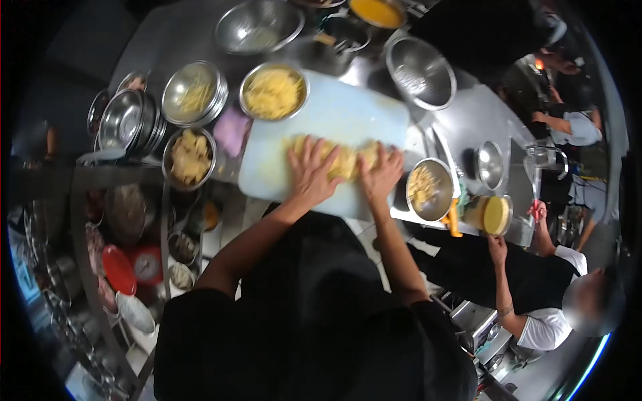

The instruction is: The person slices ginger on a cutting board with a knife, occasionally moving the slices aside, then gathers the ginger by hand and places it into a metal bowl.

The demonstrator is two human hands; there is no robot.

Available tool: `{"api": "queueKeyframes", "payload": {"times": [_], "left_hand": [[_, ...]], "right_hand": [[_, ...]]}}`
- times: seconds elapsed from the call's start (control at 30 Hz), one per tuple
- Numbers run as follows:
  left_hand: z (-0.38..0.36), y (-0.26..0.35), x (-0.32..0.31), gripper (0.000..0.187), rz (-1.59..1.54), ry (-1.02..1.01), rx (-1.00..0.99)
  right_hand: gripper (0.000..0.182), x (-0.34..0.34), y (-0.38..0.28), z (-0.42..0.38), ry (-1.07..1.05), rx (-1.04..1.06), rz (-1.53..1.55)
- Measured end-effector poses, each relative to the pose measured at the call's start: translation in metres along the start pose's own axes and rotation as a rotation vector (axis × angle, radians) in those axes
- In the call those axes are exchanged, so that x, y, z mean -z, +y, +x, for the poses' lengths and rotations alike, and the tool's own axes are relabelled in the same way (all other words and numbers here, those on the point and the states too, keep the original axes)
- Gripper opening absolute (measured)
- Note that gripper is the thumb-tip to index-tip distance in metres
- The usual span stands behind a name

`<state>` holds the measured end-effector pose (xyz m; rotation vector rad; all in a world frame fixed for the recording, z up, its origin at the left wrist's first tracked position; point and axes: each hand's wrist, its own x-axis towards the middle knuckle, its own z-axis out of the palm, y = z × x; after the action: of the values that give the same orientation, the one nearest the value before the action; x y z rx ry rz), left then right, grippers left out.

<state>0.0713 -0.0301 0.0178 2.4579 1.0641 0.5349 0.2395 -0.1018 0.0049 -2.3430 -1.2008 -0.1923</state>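
A light blue cutting board [361, 110] lies in front of me, with pale yellow sliced pieces [344, 164] that look like ginger in a row across it. My left hand [313, 175] lies over the left part of the row, palm down with fingers spread. On the right end of the row rests my right hand [381, 175], its fingers also spread. Neither hand is closed round anything; what lies under the palms is hidden. A metal bowl of yellow shreds [274, 92] stands at the board's top left corner. Peeled chunks fill another bowl [189, 159] to the left.
A purple cloth [232, 131] lies left of the board. On the right are a bowl of pale cut pieces [428, 189], an orange-handled tool [455, 218] and a large metal bowl [421, 72]. A co-worker's hand [497, 250] holds a yellow-topped container [495, 215].
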Motion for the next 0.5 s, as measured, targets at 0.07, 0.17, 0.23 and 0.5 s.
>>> {"api": "queueKeyframes", "payload": {"times": [0.07,0.17,0.23,0.5], "left_hand": [[0.001,-0.001,-0.007,0.069,0.015,-0.01,0.02],[0.01,-0.003,-0.013,0.066,0.033,0.002,0.009],[0.021,-0.006,-0.021,0.061,0.059,0.04,-0.015],[0.104,-0.022,-0.031,0.059,0.133,0.028,-0.079]], "right_hand": [[0.057,-0.001,-0.002,0.003,0.006,-0.002,-0.008],[0.055,-0.005,-0.005,0.006,0.018,-0.02,-0.035],[0.054,-0.008,-0.004,0.01,0.011,-0.063,-0.035],[0.053,-0.031,-0.005,0.065,0.035,-0.191,-0.033]]}}
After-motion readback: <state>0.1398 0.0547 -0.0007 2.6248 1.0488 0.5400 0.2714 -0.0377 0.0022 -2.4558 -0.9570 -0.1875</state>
